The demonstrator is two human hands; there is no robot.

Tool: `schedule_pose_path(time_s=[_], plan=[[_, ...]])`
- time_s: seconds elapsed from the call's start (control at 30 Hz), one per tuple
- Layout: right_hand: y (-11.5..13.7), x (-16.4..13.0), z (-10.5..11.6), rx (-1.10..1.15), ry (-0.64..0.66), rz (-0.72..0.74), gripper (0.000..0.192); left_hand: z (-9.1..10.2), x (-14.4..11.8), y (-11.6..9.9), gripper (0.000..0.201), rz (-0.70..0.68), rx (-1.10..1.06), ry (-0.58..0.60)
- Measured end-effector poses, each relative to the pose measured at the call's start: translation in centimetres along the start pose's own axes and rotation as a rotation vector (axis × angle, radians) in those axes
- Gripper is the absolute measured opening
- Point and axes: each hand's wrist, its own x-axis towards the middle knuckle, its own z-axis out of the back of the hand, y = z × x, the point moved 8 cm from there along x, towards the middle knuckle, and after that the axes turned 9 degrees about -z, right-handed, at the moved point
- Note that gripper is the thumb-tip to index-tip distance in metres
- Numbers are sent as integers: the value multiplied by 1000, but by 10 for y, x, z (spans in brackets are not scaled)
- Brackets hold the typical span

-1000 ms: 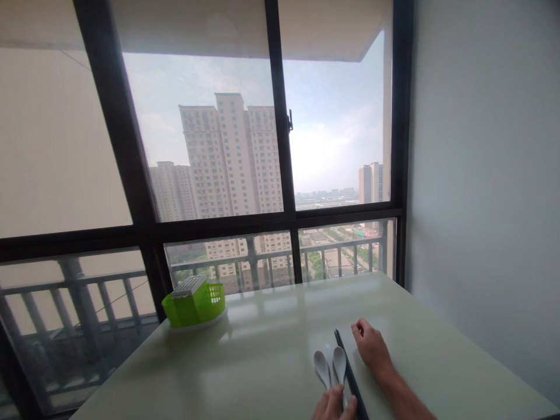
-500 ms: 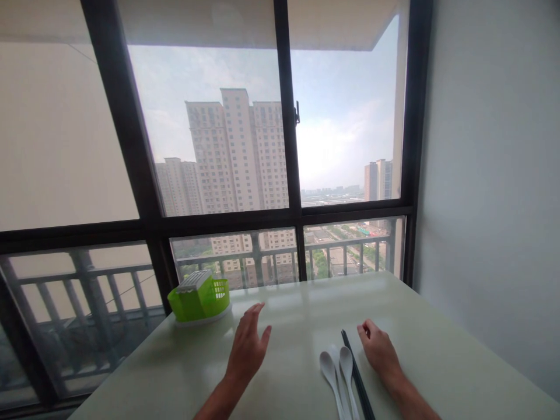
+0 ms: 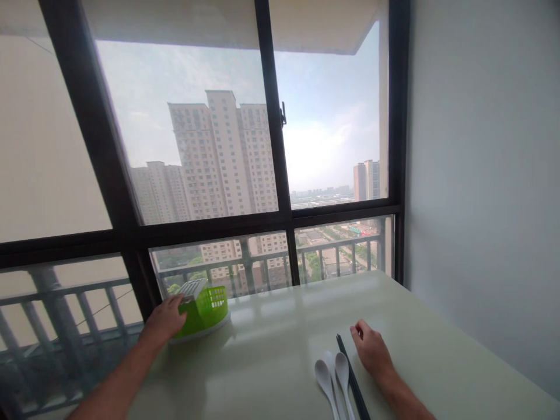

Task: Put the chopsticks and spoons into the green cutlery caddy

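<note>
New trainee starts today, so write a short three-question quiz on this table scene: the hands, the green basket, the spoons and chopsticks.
1. True or false: the left hand is on the green basket.
2. Multiple choice: the black chopsticks lie (A) inside the basket, (B) between the white spoons and the right hand, (C) by the window frame.
3. Short answer: on what does the right hand rest, and does it hold anything?

Key
1. True: the left hand touches the side of the basket near the window.
2. B.
3. It rests on the pale table, beside the chopsticks, and nothing shows in its grasp.
</note>
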Motion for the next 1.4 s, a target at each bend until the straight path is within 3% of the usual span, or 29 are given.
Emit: schedule_pose_path(time_s=[0.13,0.23,0.5,0.67,0.87,1.4], plan=[[4,-1,-1,5,6,16,32,-19,-7,-56,51,-129,-12,103],[3,-2,-1,16,13,19,32,-25,-14,-111,51,-235,-32,121],[-1,-3,1,21,3,27,31,-25,-32,-271,67,-450,-130,100],[-3,-2,0,18,9,26,31,-22,-42,-338,62,-511,-188,91],[-1,-2,1,15,5,36,31,-18,-53,-373,64,-523,-227,87],[-1,-3,-2,11,45,3,31,-26,-54,-393,75,-525,-289,142]])
